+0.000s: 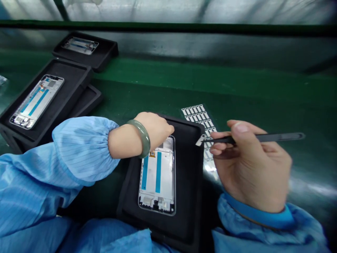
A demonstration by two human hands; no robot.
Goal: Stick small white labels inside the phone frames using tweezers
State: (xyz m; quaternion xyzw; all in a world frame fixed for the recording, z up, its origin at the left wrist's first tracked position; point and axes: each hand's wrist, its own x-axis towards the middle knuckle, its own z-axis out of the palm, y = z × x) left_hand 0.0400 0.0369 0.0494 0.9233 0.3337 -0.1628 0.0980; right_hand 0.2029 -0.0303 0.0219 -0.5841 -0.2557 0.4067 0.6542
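A phone frame (164,175) with two blue strips lies in a black tray (188,196) in front of me. My left hand (155,130), a green bangle at its wrist, is over the frame's upper end. Its fingers are curled closed, and what they grip, if anything, is hidden. Black tweezers (279,137) are pinched in my right hand (252,165), to the right of the tray. At their tips hangs a small whitish sticker-like piece (200,140), above the tray's right rim. Beneath the tweezers lies a sheet of small white pieces (196,110).
On the left, another phone frame (39,102) rests in a black tray (71,79) stacked on other trays. Farther back, a third frame (80,45) sits in its own tray (107,52). A green tabletop (147,95) runs beneath everything, with a dark rail (168,28) behind.
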